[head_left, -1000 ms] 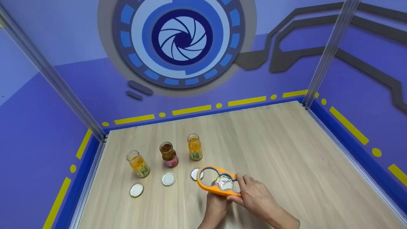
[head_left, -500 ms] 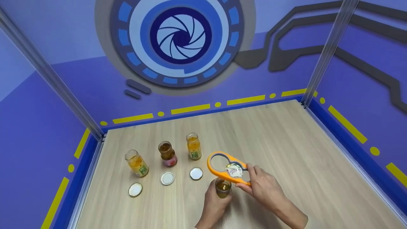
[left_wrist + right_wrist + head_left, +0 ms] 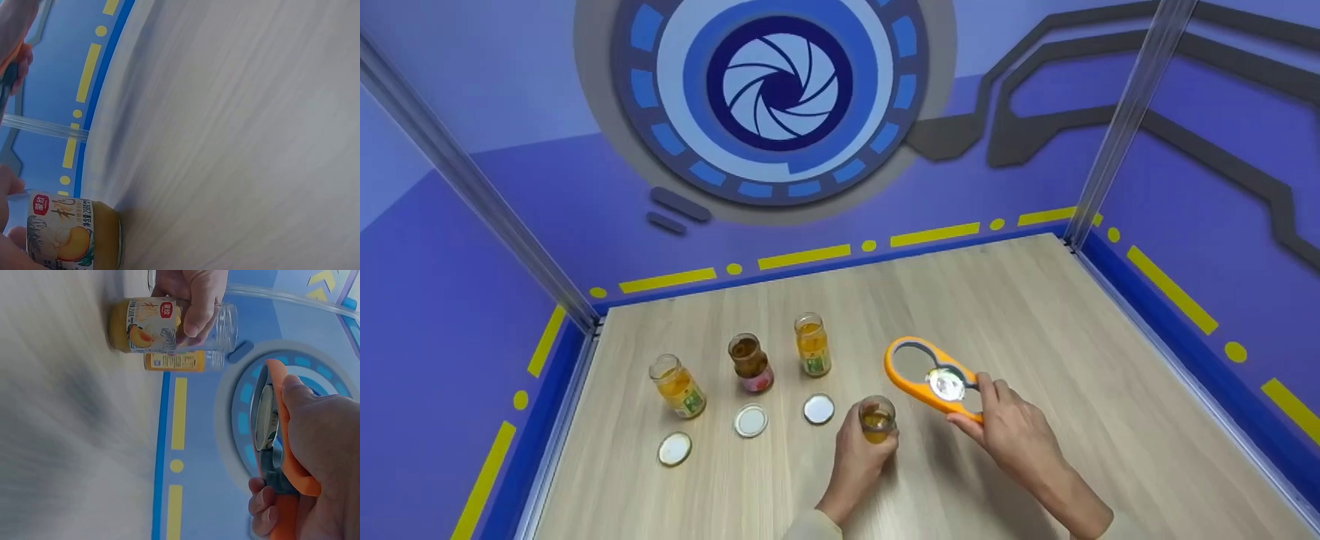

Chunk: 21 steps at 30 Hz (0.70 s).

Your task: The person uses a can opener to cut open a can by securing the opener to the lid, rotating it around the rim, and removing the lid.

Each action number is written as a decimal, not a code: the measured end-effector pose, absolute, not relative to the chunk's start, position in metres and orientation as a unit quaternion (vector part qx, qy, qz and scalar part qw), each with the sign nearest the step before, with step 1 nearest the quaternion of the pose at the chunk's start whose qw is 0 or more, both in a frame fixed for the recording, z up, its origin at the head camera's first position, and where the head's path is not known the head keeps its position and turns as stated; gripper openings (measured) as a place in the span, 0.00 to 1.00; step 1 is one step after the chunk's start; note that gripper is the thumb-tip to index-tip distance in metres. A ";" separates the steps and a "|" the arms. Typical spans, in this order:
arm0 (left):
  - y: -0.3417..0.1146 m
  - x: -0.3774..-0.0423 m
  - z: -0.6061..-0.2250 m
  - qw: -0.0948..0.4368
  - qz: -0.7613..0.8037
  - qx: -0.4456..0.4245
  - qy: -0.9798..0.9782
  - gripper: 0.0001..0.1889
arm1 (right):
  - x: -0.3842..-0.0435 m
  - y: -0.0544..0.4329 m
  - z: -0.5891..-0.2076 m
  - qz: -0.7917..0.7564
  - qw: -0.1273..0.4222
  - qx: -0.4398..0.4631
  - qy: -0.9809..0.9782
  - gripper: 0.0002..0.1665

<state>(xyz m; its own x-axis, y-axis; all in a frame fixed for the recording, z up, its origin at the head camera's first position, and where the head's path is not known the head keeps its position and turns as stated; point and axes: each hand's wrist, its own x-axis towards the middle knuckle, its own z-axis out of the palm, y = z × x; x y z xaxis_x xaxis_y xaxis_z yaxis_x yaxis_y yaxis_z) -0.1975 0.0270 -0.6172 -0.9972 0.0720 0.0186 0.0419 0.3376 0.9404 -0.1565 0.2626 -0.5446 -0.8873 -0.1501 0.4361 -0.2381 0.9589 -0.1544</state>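
Note:
My left hand (image 3: 851, 457) grips an open glass jar (image 3: 877, 426) of yellowish contents, upright over the table. Its label (image 3: 62, 230), printed with a peach, faces the left wrist camera. In my right hand (image 3: 1024, 435) is an orange jar opener (image 3: 916, 391) with grey-lined round openings, raised to the right of the jar. A metal lid (image 3: 946, 384) sits in the opener's middle opening, away from the jar's mouth. The right wrist view shows that lid (image 3: 266, 417) edge-on inside the opener, with fingers and thumb wrapped round the handle.
On the left stand a yellow jar (image 3: 681, 390), a brown jar (image 3: 753, 365) and another yellow jar (image 3: 813, 349), all uncovered. In front of them lie three lids, left (image 3: 675, 448), middle (image 3: 751, 421) and right (image 3: 818, 409). Blue-purple panels (image 3: 547, 180) enclose the wooden table (image 3: 997, 315).
The opener, with the lid inside, has lifted off the jar and moved right and away. The jar's open mouth now shows, and the left hand still holds the jar.

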 end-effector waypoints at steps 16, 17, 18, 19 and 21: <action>0.028 -0.252 -0.614 0.001 0.568 0.022 0.823 0.31 | -0.161 0.289 -0.554 0.110 0.251 0.086 -0.958 0.40; 0.028 -0.255 -0.614 0.002 0.564 0.019 0.826 0.32 | -0.161 0.289 -0.555 0.110 0.252 0.085 -0.958 0.40; 0.029 -0.257 -0.614 0.001 0.559 0.018 0.829 0.32 | -0.161 0.290 -0.555 0.110 0.252 0.085 -0.958 0.40; 0.030 -0.259 -0.614 0.001 0.554 0.015 0.832 0.33 | -0.161 0.291 -0.555 0.111 0.252 0.084 -0.958 0.40; 0.031 -0.263 -0.613 0.004 0.550 0.009 0.835 0.34 | -0.161 0.292 -0.556 0.114 0.249 0.081 -0.958 0.40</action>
